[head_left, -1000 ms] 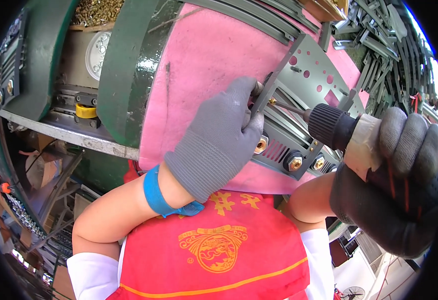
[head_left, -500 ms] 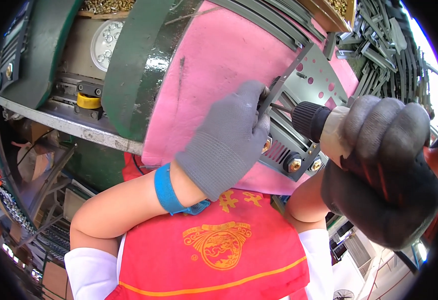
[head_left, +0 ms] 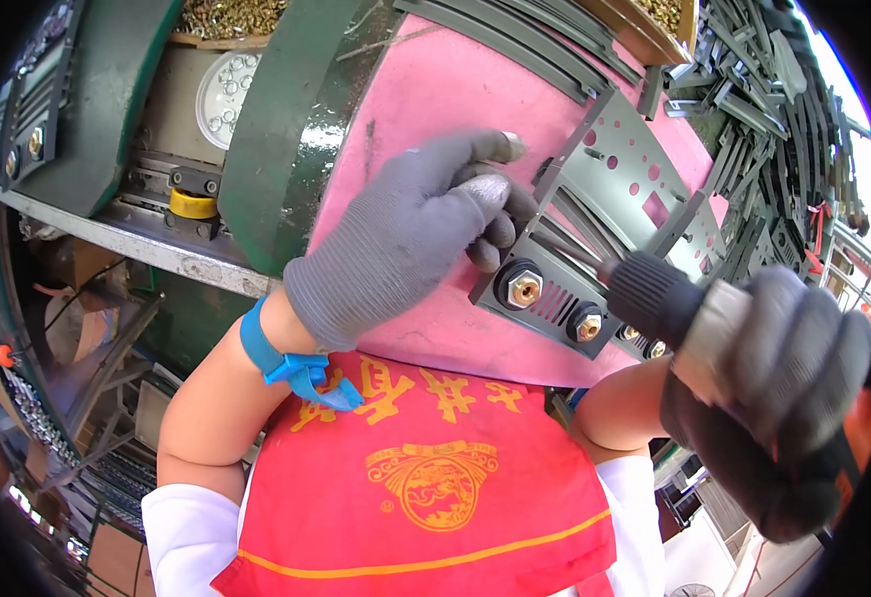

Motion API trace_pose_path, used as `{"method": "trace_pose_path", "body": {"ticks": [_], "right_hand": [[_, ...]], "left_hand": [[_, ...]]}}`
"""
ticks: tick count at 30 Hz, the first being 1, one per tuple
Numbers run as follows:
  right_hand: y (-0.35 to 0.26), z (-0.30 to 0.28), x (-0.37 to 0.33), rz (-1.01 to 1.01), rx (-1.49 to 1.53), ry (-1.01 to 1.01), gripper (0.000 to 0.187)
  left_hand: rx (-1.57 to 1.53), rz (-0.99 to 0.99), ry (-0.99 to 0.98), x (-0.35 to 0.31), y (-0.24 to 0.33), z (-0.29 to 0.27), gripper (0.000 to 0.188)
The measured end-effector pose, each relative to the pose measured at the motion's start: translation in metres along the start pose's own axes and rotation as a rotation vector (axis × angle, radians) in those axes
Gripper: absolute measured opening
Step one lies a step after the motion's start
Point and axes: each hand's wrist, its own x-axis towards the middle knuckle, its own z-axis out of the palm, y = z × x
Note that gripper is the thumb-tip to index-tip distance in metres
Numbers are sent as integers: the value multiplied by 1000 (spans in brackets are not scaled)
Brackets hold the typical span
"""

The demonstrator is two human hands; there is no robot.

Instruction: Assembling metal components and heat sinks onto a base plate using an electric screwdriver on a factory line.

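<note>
Grey perforated metal bracket (head_left: pixel 609 214) lies flat on a pink work surface (head_left: pixel 435 109), right of centre in the head view. It is a thin sheet part: round holes scattered over its upper portion, long narrow slots through the middle, a row of short ribbed slits along the lower edge. The lower strip carries dark hex nuts with brass-coloured studs (head_left: pixel 523 288) at their centres, four visible in a row, the far ones partly hidden by the tool.

Left hand (head_left: pixel 410 234), grey knit glove, blue band at the wrist, rests on the pink surface at the bracket's left end. Fingers curled, tips pressing on the bracket's edge just above the nearest nut; thumb stretched out toward the upper corner.

Right hand (head_left: pixel 769 388), darker glove, fingers closed tight around a powered driver (head_left: pixel 654 294) with a black ribbed nose. The nose points at the bracket near the nut row; actual contact cannot be told.

Behind: green machine housing (head_left: pixel 276 129), a stack of similar grey metal strips (head_left: pixel 769 95) at upper right. A red apron (head_left: pixel 435 488) fills the lower middle.
</note>
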Motion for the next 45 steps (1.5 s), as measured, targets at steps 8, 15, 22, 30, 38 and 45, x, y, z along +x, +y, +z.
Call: {"method": "trace_pose_path", "body": {"ticks": [8, 15, 22, 30, 38, 45], "right_hand": [[-4, 6, 0, -39, 258, 34, 24], [-7, 15, 8, -103, 362, 191, 25], [-6, 18, 7, -172, 465, 353, 26], [-18, 26, 4, -257, 587, 543, 27], [-14, 11, -3, -268, 507, 590, 25], [-10, -13, -12, -213, 182, 456, 25]], "left_hand": [[-137, -159, -204, 7, 9, 1, 34], [-437, -159, -127, 9, -2, 3, 39], [-466, -234, -251, 10, -4, 4, 48], [-592, -275, -207, 8, -2, 14, 46], [-133, -200, -120, 4, 12, 14, 50], [451, -37, 114, 5, -4, 32, 58]]}}
